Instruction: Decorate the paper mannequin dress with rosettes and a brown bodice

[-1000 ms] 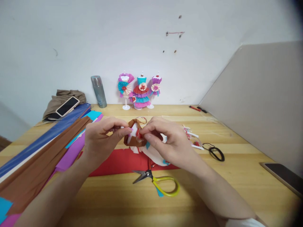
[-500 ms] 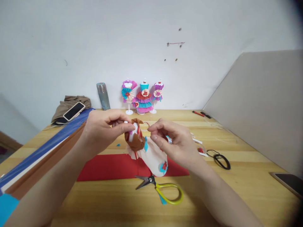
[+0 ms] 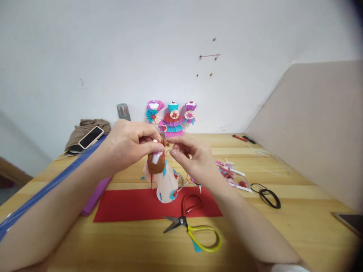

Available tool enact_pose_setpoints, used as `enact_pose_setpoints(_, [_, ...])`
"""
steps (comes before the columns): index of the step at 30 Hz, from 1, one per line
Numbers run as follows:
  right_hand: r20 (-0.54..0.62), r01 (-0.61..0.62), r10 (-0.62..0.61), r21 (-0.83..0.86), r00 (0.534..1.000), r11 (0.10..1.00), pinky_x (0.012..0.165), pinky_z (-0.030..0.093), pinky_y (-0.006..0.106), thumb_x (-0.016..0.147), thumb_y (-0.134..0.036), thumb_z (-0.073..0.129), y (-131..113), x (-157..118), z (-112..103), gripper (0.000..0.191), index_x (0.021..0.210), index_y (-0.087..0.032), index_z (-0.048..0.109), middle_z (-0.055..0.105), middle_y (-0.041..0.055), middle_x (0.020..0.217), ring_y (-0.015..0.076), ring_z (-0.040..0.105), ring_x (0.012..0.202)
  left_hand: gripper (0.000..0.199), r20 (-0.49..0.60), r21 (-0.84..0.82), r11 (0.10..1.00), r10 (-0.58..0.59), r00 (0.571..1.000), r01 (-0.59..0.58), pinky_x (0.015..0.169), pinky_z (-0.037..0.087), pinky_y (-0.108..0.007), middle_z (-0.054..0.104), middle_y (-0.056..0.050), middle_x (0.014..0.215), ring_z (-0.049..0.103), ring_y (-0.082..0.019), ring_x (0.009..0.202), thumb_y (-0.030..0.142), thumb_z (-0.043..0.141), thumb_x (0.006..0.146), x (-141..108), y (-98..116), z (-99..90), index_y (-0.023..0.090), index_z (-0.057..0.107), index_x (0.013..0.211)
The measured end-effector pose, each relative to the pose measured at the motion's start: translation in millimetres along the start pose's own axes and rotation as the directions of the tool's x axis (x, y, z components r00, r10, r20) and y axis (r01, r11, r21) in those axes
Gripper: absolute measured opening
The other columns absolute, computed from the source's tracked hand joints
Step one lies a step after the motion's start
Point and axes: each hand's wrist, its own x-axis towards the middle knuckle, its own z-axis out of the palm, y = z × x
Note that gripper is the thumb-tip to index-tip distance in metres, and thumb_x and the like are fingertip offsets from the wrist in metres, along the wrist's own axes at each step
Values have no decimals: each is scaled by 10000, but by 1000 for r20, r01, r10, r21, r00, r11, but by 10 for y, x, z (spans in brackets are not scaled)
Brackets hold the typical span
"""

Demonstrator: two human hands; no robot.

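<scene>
Near the middle, a small dress form in a pale skirt (image 3: 167, 183) with blue and red flowers hangs tilted over a red sheet (image 3: 121, 204). Brown crepe paper (image 3: 156, 166) wraps its upper part. My left hand (image 3: 136, 145) pinches the top of the form and the brown paper between thumb and fingers. Close beside it, my right hand (image 3: 188, 153) has thumb and index finger near the brown paper's edge; whether anything is between those fingertips is too small to tell. Open-bladed scissors (image 3: 181, 221) with red and yellow handles lie in front.
Three decorated dress forms (image 3: 173, 117) stand against the wall, beside a flask (image 3: 123, 112). Left are a phone (image 3: 91, 137) on brown cloth and a purple roll (image 3: 96, 195). Paper scraps (image 3: 227, 172), a black cord loop (image 3: 269, 198) and pens (image 3: 239, 138) lie right.
Both hands have moved a little left and closer together. The skirt has swung left and hangs more upright, uncovering the scissors' red handle. The purple roll now shows.
</scene>
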Motion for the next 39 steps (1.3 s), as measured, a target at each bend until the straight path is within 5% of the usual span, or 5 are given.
enact_pose_setpoints(4, [-89, 92, -101, -93, 991, 991, 565, 386, 248, 853, -179, 604, 55, 51, 63, 48, 842, -172, 650, 584, -2, 738, 93, 485, 598, 138, -6, -8, 1000, -10, 1000, 10, 468, 318, -168, 599, 83, 495, 493, -50, 481, 202, 709, 755, 2, -33, 35, 193, 696, 618])
enact_pose_setpoints(9, [-99, 109, -125, -159, 987, 981, 577, 373, 248, 843, -146, 581, 81, 56, 95, 98, 752, -175, 601, 568, -7, 696, 99, 483, 612, 140, -50, -31, 999, -23, 999, 21, 462, 328, -179, 593, 72, 504, 480, -54, 477, 224, 731, 766, -10, -149, 89, 182, 700, 636])
enact_pose_setpoints(28, [-190, 70, -89, -104, 978, 992, 571, 394, 258, 833, -180, 577, 56, 46, 110, 49, 818, -180, 623, 560, -9, 726, 89, 474, 576, 150, 0, -27, 1000, 4, 1000, -4, 465, 377, -174, 616, 55, 513, 531, -68, 478, 257, 734, 758, 28, -181, 54, 184, 699, 632])
enact_pose_setpoints(39, [-124, 46, -52, -51, 991, 998, 512, 354, 243, 835, -187, 547, 0, 9, 157, 176, 864, -146, 716, 553, -8, 662, 76, 433, 524, 163, -3, -67, 998, -9, 1000, 9, 478, 392, -180, 625, 46, 542, 541, -73, 495, 247, 699, 800, -14, -162, 72, 176, 694, 654])
